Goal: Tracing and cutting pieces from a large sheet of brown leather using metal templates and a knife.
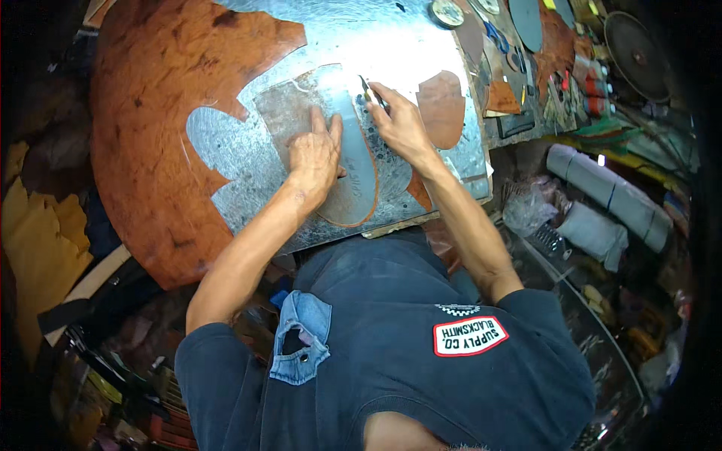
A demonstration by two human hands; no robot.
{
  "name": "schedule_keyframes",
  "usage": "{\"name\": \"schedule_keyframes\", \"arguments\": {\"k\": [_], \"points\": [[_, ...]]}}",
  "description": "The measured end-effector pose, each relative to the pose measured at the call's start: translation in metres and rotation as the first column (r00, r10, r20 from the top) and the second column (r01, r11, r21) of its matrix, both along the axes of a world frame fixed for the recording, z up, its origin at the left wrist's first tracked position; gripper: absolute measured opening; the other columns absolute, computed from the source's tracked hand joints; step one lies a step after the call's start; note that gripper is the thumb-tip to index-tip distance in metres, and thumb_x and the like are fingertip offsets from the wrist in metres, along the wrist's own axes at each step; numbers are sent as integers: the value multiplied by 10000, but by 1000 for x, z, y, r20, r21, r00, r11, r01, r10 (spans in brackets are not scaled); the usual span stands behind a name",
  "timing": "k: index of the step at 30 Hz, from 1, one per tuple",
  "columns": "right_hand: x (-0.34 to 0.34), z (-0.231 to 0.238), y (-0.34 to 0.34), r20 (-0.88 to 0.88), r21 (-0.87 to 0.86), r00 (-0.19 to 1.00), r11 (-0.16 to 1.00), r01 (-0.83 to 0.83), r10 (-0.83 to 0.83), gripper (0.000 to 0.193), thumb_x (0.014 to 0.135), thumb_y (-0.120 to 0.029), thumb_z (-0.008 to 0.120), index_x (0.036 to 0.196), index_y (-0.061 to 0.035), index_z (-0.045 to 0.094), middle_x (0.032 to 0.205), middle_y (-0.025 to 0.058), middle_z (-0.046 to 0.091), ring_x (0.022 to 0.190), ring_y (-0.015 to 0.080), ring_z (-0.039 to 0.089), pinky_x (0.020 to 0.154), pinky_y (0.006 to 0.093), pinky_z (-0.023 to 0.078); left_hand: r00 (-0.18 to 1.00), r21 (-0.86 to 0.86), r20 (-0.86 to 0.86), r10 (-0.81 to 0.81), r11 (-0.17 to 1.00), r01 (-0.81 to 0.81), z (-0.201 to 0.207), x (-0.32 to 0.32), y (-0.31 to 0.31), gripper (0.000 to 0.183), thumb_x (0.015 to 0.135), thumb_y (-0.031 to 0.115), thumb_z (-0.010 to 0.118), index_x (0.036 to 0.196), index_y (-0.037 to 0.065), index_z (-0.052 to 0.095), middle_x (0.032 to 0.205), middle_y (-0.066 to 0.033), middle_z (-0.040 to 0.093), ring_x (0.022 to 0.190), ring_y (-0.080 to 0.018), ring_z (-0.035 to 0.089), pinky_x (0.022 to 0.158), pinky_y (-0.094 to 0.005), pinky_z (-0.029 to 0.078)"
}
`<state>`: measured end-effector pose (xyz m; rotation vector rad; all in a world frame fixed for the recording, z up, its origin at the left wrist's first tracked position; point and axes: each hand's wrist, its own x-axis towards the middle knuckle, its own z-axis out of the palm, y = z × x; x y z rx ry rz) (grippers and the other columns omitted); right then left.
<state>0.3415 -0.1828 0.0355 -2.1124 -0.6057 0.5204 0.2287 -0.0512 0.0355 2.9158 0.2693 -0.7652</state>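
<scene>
Tabletop of scuffed, silvery-grey sheet metal [331, 37] spreads across the upper middle of the view, bright with glare toward its far edge. Over its left side lies a large, mottled reddish-brown leather hide [150, 135], overhanging the near left corner, its right edge cut into curves and notches. Right of the hide, near the middle of the metal, rests a long, translucent grey template sheet [359, 135] with a rounded near end and dark markings; a thin orange-brown leather edge [374, 199] shows along its lower right curve. Farther right, apart from the template, a smaller brown leather piece with a rounded near end [441, 113] lies flat. The left hand [314, 154] bears down on the template, grasping nothing, two fingers stretched forward and the others partly folded. The right hand [395, 120] stands between template and leather piece, thumb and fingers pinched around a slim, dark-tipped hand tool [366, 89]. A small brown leather scrap [419, 192] sits by the near edge below the right wrist, and a round, pale-topped tin [447, 13] stands at the far right. The tool's narrow tip is just beside the template's right edge; whether it touches anything cannot be told.
</scene>
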Motion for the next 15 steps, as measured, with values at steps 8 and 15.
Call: {"name": "schedule_keyframes", "arguments": {"k": [8, 15], "points": [[4, -34, 41, 249, -30, 964, 994, 102, -91, 338, 876, -119, 607, 1177, 34, 624, 1043, 251, 644, 978, 393, 631, 867, 420, 498, 979, 2, -183, -91, 996, 93, 7, 31, 14, 1403, 488, 612, 868, 1543, 75, 115, 1579, -271, 27, 990, -299, 687, 696, -328, 597], [3, -33, 49, 287, -94, 956, 992, 89, -58, 324, 882, -118, 599, 1159, 47, 635, 1024, 250, 641, 956, 395, 633, 855, 432, 504, 972, 1, -215, -95, 995, 98, 7, 33, 15, 1387, 476, 595, 869, 1535, 68, 144, 1566, -282, 87, 961, -320, 687, 742, -335, 593]]}}
